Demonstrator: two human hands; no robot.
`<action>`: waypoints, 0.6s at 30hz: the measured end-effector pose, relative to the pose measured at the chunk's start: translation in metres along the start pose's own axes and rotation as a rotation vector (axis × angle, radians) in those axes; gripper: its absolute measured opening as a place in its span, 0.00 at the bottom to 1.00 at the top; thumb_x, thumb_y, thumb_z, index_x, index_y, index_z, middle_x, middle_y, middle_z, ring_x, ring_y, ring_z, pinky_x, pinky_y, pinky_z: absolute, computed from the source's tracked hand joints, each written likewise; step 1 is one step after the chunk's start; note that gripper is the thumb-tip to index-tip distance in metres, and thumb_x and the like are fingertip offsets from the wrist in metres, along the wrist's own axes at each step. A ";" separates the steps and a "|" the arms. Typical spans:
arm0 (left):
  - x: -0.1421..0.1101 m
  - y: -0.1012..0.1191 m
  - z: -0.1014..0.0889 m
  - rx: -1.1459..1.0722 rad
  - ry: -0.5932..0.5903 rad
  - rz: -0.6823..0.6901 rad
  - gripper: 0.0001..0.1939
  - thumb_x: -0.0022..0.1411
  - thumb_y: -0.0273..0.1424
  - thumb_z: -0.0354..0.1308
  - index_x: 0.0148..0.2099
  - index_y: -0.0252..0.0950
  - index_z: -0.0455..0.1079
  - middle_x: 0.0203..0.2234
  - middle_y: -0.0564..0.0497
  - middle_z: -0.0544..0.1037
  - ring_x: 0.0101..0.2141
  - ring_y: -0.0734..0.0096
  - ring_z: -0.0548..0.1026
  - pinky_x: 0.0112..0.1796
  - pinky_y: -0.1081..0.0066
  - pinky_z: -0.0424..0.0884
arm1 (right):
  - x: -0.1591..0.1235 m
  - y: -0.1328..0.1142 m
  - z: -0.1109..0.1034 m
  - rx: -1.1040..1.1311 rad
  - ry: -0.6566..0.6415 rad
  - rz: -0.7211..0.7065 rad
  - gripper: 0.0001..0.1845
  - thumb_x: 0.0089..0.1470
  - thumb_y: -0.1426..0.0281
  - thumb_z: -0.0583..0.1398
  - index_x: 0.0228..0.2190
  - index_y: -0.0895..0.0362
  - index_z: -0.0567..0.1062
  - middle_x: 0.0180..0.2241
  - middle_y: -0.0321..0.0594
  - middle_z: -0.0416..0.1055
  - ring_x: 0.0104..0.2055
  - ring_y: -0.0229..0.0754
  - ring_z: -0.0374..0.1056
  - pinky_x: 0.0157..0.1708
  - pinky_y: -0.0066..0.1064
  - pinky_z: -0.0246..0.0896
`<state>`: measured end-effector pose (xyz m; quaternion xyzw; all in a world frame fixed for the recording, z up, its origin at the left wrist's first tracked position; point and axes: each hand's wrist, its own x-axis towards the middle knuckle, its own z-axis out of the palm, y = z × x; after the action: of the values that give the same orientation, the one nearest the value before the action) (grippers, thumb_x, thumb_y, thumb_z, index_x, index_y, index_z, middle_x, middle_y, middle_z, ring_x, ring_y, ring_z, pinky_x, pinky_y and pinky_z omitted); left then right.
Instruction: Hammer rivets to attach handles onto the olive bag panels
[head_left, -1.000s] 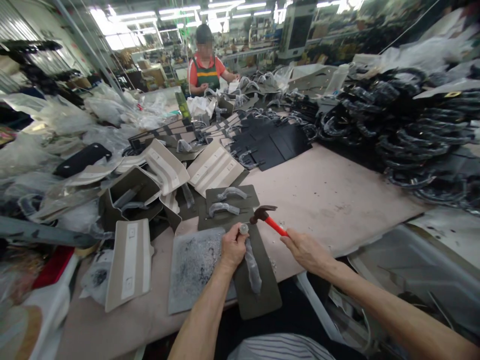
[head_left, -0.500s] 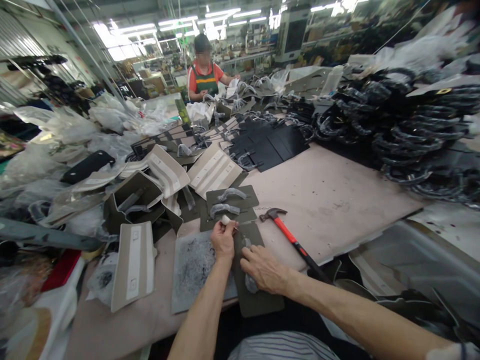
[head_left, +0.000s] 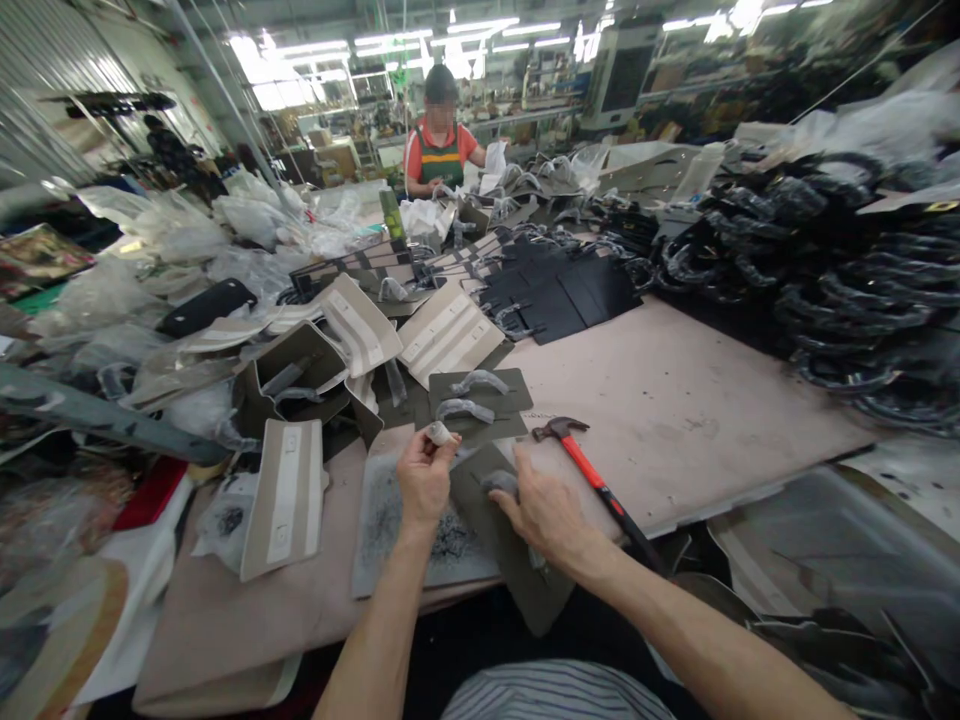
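Observation:
My left hand [head_left: 425, 485] is closed, its thumb and fingers pinching a small whitish cylindrical piece [head_left: 439, 433] above a grey, black-specked slab [head_left: 373, 530]. My right hand [head_left: 546, 508] is closed around the plastic-wrapped handle [head_left: 501, 484] of an olive-green bag panel [head_left: 517, 570]. This panel lies slanted, partly over the slab's right side, and its near corner sticks out past the table edge. Right of that hand rests a claw hammer [head_left: 583, 462] with a red and black handle. Two more olive panels [head_left: 513, 387] with wrapped handles lie just beyond my hands.
Beige-backed panels [head_left: 450, 335] and an open olive bag body [head_left: 262, 385] crowd the left. Black panels [head_left: 555, 290] lie farther back, with a pile of wrapped black handles [head_left: 810, 270] at right. Across the table, a person [head_left: 441, 150] in an apron works.
The olive panel has turned, its far end swinging left over the slab. My right hand has shifted up along it, and my left hand has moved slightly left with the whitish piece.

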<state>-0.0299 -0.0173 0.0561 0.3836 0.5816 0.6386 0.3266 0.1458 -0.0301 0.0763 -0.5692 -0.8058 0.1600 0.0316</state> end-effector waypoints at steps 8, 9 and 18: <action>-0.015 -0.033 0.021 0.032 -0.065 -0.071 0.12 0.56 0.35 0.64 0.41 0.34 0.73 0.33 0.47 0.82 0.36 0.66 0.80 0.41 0.68 0.75 | -0.007 -0.002 0.017 0.163 0.057 0.138 0.28 0.66 0.60 0.45 0.63 0.56 0.59 0.34 0.48 0.79 0.34 0.51 0.76 0.34 0.37 0.65; -0.015 -0.030 0.022 0.042 -0.072 -0.056 0.12 0.56 0.35 0.64 0.41 0.34 0.73 0.34 0.47 0.82 0.36 0.66 0.80 0.41 0.68 0.75 | -0.007 -0.003 0.016 0.174 0.088 0.140 0.28 0.66 0.59 0.46 0.63 0.56 0.59 0.36 0.48 0.79 0.35 0.50 0.76 0.34 0.37 0.65; -0.009 -0.058 0.039 0.056 -0.132 -0.110 0.11 0.57 0.34 0.63 0.40 0.34 0.73 0.33 0.47 0.82 0.35 0.67 0.80 0.40 0.69 0.74 | 0.002 0.000 0.036 0.312 0.005 0.215 0.26 0.64 0.53 0.49 0.51 0.59 0.69 0.35 0.49 0.78 0.38 0.53 0.75 0.37 0.38 0.64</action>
<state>0.0063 0.0007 -0.0015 0.4015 0.5967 0.5763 0.3880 0.1369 -0.0361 0.0422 -0.6406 -0.7058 0.2840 0.1041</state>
